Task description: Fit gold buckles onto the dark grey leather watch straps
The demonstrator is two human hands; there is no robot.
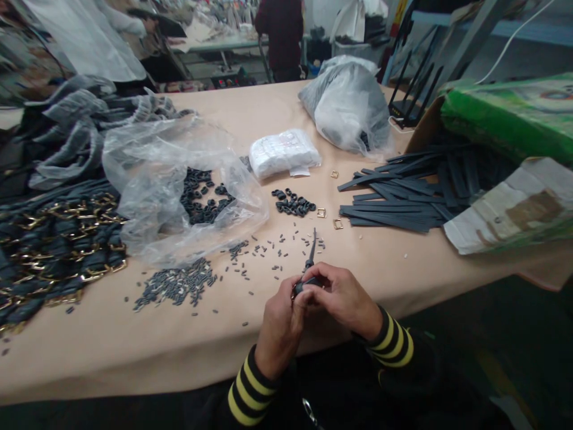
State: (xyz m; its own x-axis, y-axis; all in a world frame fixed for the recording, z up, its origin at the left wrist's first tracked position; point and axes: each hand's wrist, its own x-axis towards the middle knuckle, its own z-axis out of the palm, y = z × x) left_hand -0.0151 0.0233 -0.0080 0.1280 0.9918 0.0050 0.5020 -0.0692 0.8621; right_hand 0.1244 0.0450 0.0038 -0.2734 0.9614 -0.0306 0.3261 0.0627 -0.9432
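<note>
As I inspect the head view, the desk [385,263] bears an opened clear bag [152,197] at left and a spread of dark strips [389,218] at right. Near the front edge, the left hand [283,313] and right hand [344,292] meet, fingers of both closed on a dark strap [312,251], its narrow end pointing away from me. I cannot tell what the palms cover. Beyond lie dark loops [295,206], three gold buckles [321,216] near them; small bits [176,286] lie scattered leftward.
</note>
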